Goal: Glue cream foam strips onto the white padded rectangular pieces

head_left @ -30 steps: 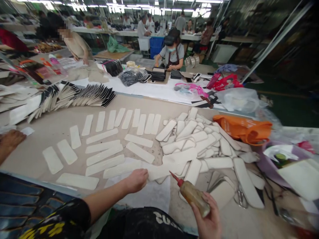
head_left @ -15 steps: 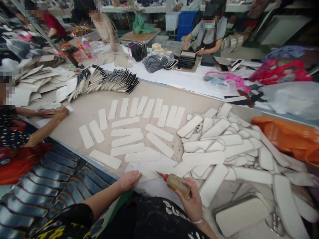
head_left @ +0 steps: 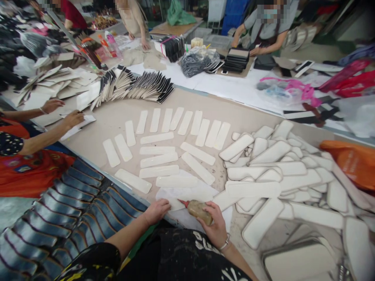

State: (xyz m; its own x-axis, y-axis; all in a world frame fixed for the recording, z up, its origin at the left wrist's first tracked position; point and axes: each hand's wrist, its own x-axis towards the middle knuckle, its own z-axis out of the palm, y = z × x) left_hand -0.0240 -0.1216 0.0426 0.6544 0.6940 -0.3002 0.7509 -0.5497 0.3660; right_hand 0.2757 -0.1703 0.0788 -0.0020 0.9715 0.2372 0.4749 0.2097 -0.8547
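My right hand (head_left: 215,224) is wrapped round a squeeze bottle (head_left: 200,212) of yellowish-brown contents, tilted so that its red nozzle points left. The tip lies at a pale flat strip (head_left: 177,205) near the table's front edge. Pinched at the left end of that strip is my left hand (head_left: 158,211), its fingers closed. A white sheet (head_left: 205,191) lies under the work. Beyond it, several off-white rounded strips (head_left: 158,171) are laid out singly, some with a wet-looking shine. To the right is a heap of padded, dark-edged strips (head_left: 253,190).
Curved blue-grey pieces (head_left: 84,210) lie in rows at lower left. At the left, a co-worker's hands (head_left: 73,119) handle pale sheets. Fanned black-and-white pieces (head_left: 152,86) stand at the back. An orange bag (head_left: 351,162) and a rectangular stack (head_left: 300,259) are on the right.
The bottle's nozzle has moved left along the strip, closer to my left hand. The co-worker's hands at the left have come apart. My view has shifted a little.
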